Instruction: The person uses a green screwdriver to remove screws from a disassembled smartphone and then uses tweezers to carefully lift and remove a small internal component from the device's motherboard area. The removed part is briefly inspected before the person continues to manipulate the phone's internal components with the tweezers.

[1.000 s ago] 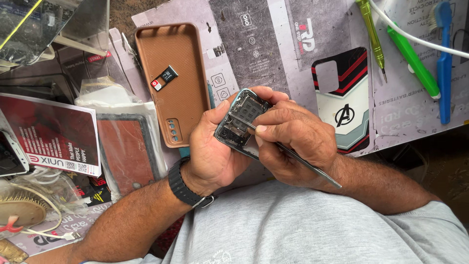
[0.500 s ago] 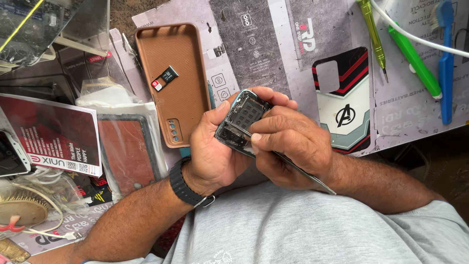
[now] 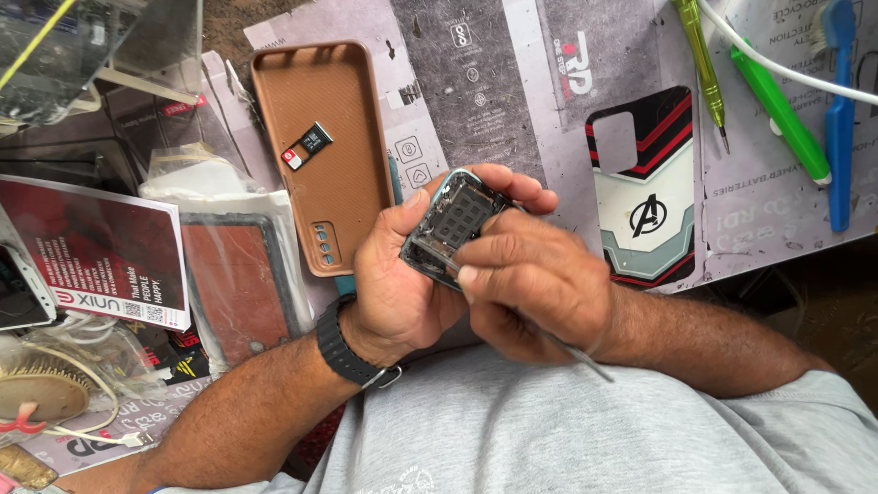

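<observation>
My left hand (image 3: 402, 284) cradles an opened phone (image 3: 455, 220), its inner circuit side facing up. My right hand (image 3: 535, 284) lies over the phone's lower half and grips a thin metal tool (image 3: 585, 359); the tool's working end is at the phone's edge and its tail sticks out toward my lap. A black watch (image 3: 346, 346) is on my left wrist. Both hands hover above the table's near edge, over my grey shirt.
A brown phone case (image 3: 352, 183) with a small card tray (image 3: 306, 146) in it lies to the left. A printed back cover (image 3: 645, 197) lies to the right. Green screwdrivers (image 3: 777, 105), a blue brush (image 3: 839, 119), a white cable and packaging lie around.
The right hand has shifted slightly lower over the phone, and the tool's tail now points more downward. The left hand holds the phone in the same place.
</observation>
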